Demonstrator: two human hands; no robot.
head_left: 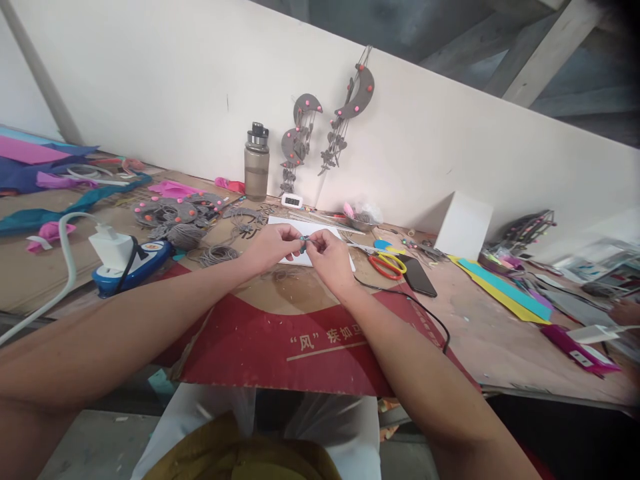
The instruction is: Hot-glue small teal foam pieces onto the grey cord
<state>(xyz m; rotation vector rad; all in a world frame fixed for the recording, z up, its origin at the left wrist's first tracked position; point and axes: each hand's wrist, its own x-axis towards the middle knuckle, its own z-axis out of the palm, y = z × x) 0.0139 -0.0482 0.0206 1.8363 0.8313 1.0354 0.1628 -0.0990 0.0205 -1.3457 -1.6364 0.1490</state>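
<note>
Between my two hands, over a white sheet (285, 230), is a small teal piece (303, 243), too small to make out its kind. My left hand (275, 248) pinches it from one side with thumb and forefinger. On the other side, the fingers of my right hand (327, 257) are closed on it too. Under my forearms lies a red and brown cardboard sheet (260, 350) with printed characters. Orange-and-yellow-handled scissors (387, 265) rest to the right of my right hand. Coils of grey cord (217, 255) lie to the left of my left hand.
A water bottle (257, 163) and a small digital clock (291, 201) stand by the wall, where grey moon-shaped hangings (359, 97) hang. A phone (419, 276) lies right. A blue power strip (131, 267) with a white charger sits left. At far right, another person's hand (625, 312) shows.
</note>
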